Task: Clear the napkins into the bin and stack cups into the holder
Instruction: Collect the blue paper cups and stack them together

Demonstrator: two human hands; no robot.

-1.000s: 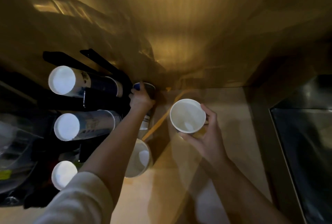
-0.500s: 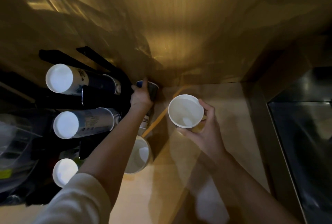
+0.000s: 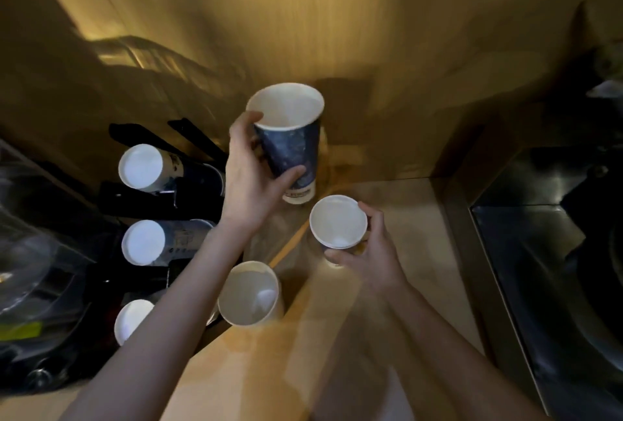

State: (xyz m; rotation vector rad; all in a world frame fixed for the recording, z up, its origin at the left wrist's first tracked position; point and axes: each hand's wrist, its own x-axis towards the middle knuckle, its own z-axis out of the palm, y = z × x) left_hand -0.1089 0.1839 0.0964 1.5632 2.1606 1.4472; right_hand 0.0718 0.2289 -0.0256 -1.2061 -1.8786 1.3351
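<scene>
My left hand [image 3: 251,181] grips a tall dark-blue paper cup [image 3: 292,147] by its side and holds it upright in the air, near the back wall. My right hand [image 3: 369,245] is wrapped around a smaller white cup [image 3: 338,221], its mouth facing me, just above the wooden counter [image 3: 414,218]. Another white cup [image 3: 249,292] stands on the counter under my left forearm. On the left, the black cup holder [image 3: 168,196] carries three stacks of cups lying sideways, with white bottoms [image 3: 141,167] towards me. No napkins are visible.
A wooden wall [image 3: 337,32] closes the back of the counter. A dark steel sink [image 3: 556,269] sits at the right. Clear plastic containers [image 3: 30,269] lie at the far left beside the holder.
My left hand has lifted the blue cup from beside the holder up and to the right. The right hand with the white cup has stayed about where it was.
</scene>
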